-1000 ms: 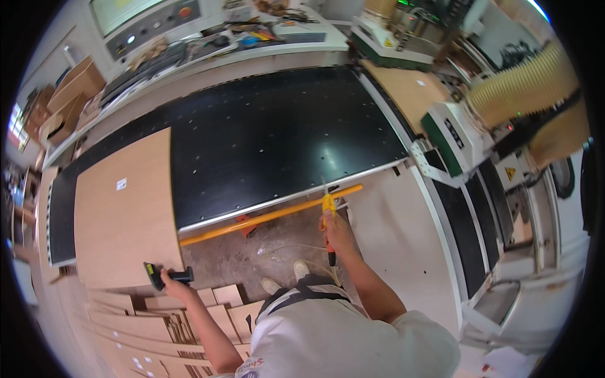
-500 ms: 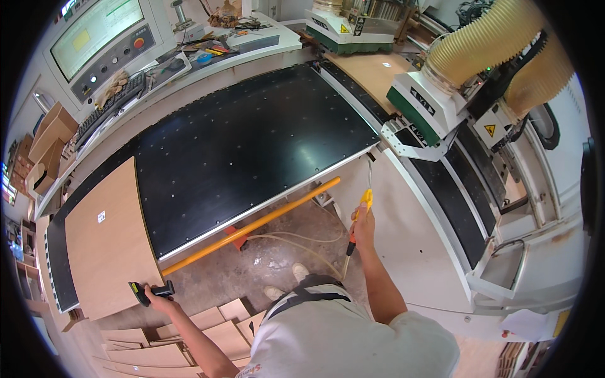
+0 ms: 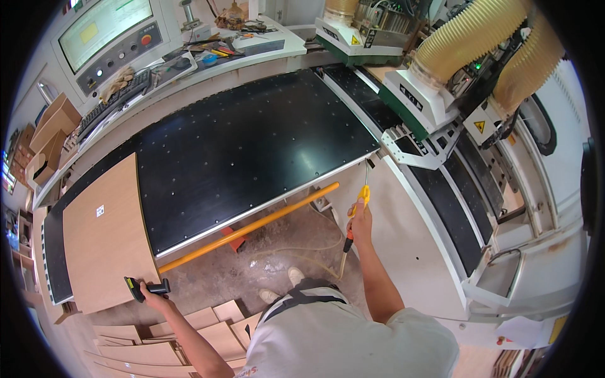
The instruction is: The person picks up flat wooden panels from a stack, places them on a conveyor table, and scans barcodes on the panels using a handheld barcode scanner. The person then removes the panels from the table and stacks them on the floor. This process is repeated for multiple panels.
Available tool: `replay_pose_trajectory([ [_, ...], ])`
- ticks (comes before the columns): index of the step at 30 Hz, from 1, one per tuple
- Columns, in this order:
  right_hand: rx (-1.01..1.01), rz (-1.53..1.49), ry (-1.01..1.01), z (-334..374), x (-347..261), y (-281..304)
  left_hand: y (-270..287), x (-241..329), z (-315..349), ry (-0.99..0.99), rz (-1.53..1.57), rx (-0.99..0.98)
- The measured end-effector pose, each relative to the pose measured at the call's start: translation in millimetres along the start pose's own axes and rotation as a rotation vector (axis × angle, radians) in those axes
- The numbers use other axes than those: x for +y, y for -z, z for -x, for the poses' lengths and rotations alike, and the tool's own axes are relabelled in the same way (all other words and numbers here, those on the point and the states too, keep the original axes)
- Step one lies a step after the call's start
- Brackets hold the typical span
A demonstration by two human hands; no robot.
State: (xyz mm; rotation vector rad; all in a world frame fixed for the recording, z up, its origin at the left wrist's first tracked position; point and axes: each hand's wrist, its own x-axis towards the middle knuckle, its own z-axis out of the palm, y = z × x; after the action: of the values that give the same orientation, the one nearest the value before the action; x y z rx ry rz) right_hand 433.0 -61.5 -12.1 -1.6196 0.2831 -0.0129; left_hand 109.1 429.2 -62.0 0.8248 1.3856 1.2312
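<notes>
My left hand (image 3: 153, 296) grips a black handheld barcode scanner (image 3: 144, 288) with a yellow-marked head, above the near corner of a light wood panel (image 3: 104, 233). A small white label (image 3: 100, 211) sits on the panel, which lies on the left end of a black machine bed (image 3: 233, 157). My right hand (image 3: 360, 223) is closed around a yellow air blow gun (image 3: 365, 193). Its thin metal nozzle points away from me, up to the bed's near right corner. A hose (image 3: 344, 259) hangs from the gun's orange-and-black lower end.
An orange rail (image 3: 252, 227) runs along the bed's near side. Cut boards (image 3: 170, 353) are stacked at lower left. Machine heads (image 3: 416, 101) with ribbed yellow ducts (image 3: 469, 41) stand right. A control screen (image 3: 104, 31), keyboard (image 3: 116, 101) and cluttered counter (image 3: 271, 47) lie beyond.
The wood sheet under the machine heads at far right has moved away, baring more black bed there. Both hands keep their hold, and the whole view has shifted slightly.
</notes>
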Motion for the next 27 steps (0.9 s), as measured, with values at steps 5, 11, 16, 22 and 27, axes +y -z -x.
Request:
replay_pose_trajectory([
  [5, -0.003, -0.005, 0.002, -5.4, -2.7, 1.4, 4.0, -8.9, -12.4, 0.004, 0.009, -0.014],
  [11, -0.012, -0.02, -0.004, -7.6, 0.6, 7.1, 3.2, -7.0, -10.9, 0.009, -0.004, -0.008],
  [16, -0.003, 0.006, -0.037, -7.9, 0.3, 11.6, 4.9, -11.0, -15.6, 0.009, 0.001, -0.007],
  [22, 0.012, 0.02, -0.056, -7.9, 3.1, 15.3, 2.0, -3.4, -3.3, 0.007, 0.015, -0.004],
  [27, 0.014, 0.019, -0.078, -7.4, -0.4, 16.0, 0.9, -3.3, -1.2, 0.006, 0.016, -0.006],
])
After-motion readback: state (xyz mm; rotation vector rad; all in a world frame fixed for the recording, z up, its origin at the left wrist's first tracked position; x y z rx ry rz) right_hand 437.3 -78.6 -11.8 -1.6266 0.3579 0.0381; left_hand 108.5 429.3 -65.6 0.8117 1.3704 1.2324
